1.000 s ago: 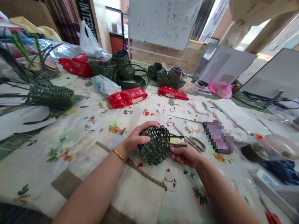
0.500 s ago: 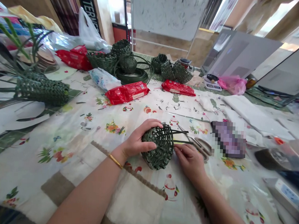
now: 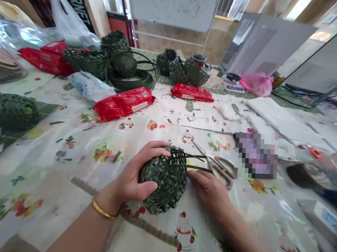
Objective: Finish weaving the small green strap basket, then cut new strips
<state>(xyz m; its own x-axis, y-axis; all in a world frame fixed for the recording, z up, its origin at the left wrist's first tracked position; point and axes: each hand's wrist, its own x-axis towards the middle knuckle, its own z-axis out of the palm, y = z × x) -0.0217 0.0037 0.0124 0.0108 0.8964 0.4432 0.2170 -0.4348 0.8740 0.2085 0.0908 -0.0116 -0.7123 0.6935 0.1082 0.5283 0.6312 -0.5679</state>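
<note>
My left hand [image 3: 136,173] grips a small round basket [image 3: 162,182] woven from dark green flat strips. Its fingers lie over the top and the thumb presses the near side. The basket is tilted on the table. Two loose strips [image 3: 198,168] stick out from its right side toward the scissors [image 3: 222,170], which lie with grey-brown handles to the right. At the basket's right edge, just below those strips, my right hand [image 3: 209,188] has thumb and forefinger pinched together. What lies between those fingertips is hidden.
More woven green pieces [image 3: 188,71] and a coil of green strip [image 3: 131,79] stand at the back. Red packets [image 3: 124,103] lie before them. A phone [image 3: 254,155], partly pixelated, and a clear roll of tape [image 3: 318,171] are on the right. Flowered cloth [image 3: 145,140] covers the table.
The view has shifted, so the table's things sit further left. My left hand still holds the basket, which appears lower and larger. The right hand stays pinched at its right edge.
</note>
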